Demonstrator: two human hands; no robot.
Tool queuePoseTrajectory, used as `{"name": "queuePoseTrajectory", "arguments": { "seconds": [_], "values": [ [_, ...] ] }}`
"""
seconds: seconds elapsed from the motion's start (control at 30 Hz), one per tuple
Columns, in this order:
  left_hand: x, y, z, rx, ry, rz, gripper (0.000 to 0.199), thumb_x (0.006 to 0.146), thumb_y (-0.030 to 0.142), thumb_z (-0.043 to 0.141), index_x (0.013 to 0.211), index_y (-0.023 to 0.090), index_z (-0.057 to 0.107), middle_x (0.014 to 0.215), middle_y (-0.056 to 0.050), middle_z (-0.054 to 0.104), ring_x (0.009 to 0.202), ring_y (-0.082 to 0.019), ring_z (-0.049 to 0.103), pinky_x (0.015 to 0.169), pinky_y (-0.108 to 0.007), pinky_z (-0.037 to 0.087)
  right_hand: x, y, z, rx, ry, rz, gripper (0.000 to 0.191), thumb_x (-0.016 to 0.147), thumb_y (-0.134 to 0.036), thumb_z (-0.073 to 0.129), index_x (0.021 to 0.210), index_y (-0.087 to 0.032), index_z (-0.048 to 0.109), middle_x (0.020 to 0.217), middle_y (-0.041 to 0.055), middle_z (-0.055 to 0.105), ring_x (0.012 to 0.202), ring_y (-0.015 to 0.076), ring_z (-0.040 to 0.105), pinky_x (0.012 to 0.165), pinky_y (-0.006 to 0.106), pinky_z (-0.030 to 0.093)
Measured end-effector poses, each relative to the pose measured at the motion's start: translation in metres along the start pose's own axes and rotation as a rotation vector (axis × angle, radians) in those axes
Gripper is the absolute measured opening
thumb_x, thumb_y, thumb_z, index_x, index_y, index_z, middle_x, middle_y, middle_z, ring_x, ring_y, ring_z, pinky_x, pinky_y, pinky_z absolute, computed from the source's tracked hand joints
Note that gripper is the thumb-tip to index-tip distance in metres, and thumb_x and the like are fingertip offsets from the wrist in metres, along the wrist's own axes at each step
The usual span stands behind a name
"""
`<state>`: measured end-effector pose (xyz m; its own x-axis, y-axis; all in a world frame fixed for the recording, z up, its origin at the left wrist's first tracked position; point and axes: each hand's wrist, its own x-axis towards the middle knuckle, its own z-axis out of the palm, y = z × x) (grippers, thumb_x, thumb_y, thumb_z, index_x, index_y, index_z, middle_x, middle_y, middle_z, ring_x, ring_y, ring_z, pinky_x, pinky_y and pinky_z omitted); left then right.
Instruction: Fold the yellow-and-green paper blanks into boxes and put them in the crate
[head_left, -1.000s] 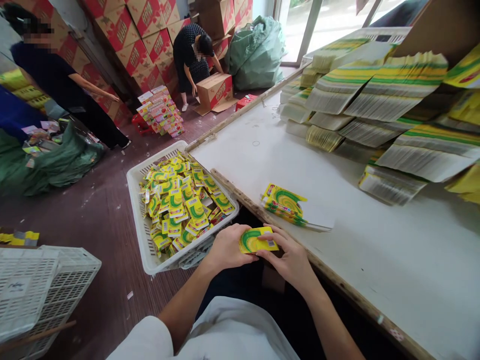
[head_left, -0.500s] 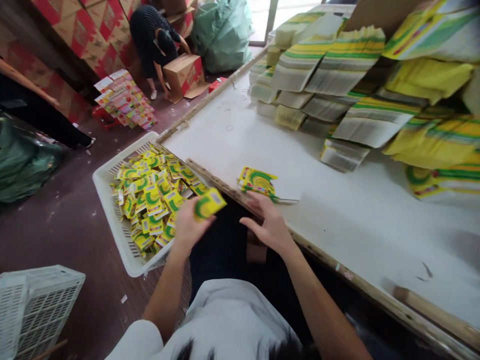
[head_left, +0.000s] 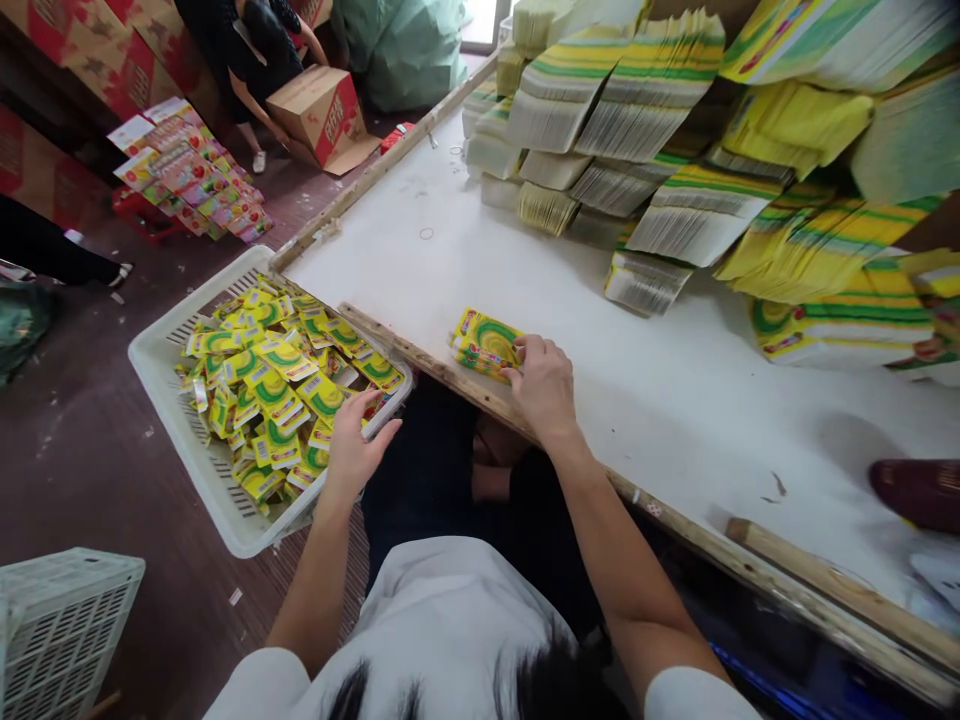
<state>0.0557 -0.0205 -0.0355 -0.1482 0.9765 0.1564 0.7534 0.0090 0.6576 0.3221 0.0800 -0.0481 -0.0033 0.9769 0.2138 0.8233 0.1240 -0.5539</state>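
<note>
My left hand (head_left: pixel 355 446) is open beside the near rim of a white plastic crate (head_left: pixel 196 470), thumb and fingers apart, with nothing in it. The crate holds many small yellow-and-green printed packets (head_left: pixel 274 392) in a loose heap. My right hand (head_left: pixel 546 388) is at the table edge, its thumb and fingers closed on the right end of a small stack of yellow-and-green printed cards (head_left: pixel 484 343). The stack lies flat on the white tabletop, and its right end is partly hidden by my fingers.
Tall bundles of printed cards (head_left: pixel 652 90) are piled on the far right of the white table (head_left: pixel 390 255). A wooden strip (head_left: pixel 840 590) runs along its front edge. At the back left, a person bends over a cardboard box (head_left: pixel 319 115). Another white crate (head_left: pixel 71 620) stands lower left.
The yellow packet in my left hand is gone from it, and that hand is now open by the crate. My right hand has moved onto the card stack. The view has shifted right.
</note>
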Motion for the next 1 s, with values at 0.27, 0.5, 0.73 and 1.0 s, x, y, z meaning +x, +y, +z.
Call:
{"name": "queuePoseTrajectory", "arguments": {
  "seconds": [0.27, 0.5, 0.73, 1.0],
  "values": [
    [-0.013, 0.041, 0.041, -0.805, -0.269, -0.092, 0.067, 0.072, 0.046, 0.083, 0.129, 0.022, 0.057, 0.134, -0.013, 0.063, 0.127, -0.031, 0.058, 0.103, -0.045, 0.050, -0.048, -0.039, -0.003, 0.800, -0.111, -0.020, 0.047, 0.077, -0.017, 0.072, 0.114, -0.025, 0.046, 0.090, -0.0001, 0.058, 0.077, 0.0174, 0.061, 0.069, 0.032, 0.053],
    [0.003, 0.078, 0.040, -1.558, 0.140, -0.289, 0.041, 0.079, 0.059, 0.072, 0.095, 0.022, 0.064, 0.079, 0.000, 0.063, 0.078, -0.016, 0.065, 0.078, -0.031, 0.056, -0.095, -0.083, 0.003, 1.171, -0.484, -0.114, 0.051, 0.081, -0.022, 0.073, 0.125, -0.027, 0.048, 0.095, 0.0005, 0.061, 0.084, 0.0152, 0.064, 0.076, 0.029, 0.057],
    [0.001, 0.078, 0.042, -1.441, 0.209, -0.338, 0.046, 0.072, 0.061, 0.077, 0.080, 0.019, 0.057, 0.070, 0.003, 0.051, 0.063, -0.009, 0.053, 0.064, -0.022, 0.049, -0.095, -0.083, 0.005, 1.030, -0.419, -0.128, 0.050, 0.074, -0.023, 0.081, 0.120, -0.025, 0.059, 0.099, 0.0022, 0.065, 0.087, 0.0174, 0.064, 0.074, 0.030, 0.058],
    [-0.005, 0.055, 0.054, -1.172, 0.229, -0.220, 0.041, 0.063, 0.046, 0.087, 0.087, 0.021, 0.064, 0.077, 0.004, 0.064, 0.067, -0.010, 0.058, 0.065, -0.021, 0.049, -0.088, -0.067, 0.012, 1.042, -0.243, -0.053, 0.024, 0.079, -0.025, 0.076, 0.103, -0.023, 0.073, 0.090, 0.0035, 0.073, 0.078, 0.0178, 0.067, 0.072, 0.031, 0.055]
  ]
}}
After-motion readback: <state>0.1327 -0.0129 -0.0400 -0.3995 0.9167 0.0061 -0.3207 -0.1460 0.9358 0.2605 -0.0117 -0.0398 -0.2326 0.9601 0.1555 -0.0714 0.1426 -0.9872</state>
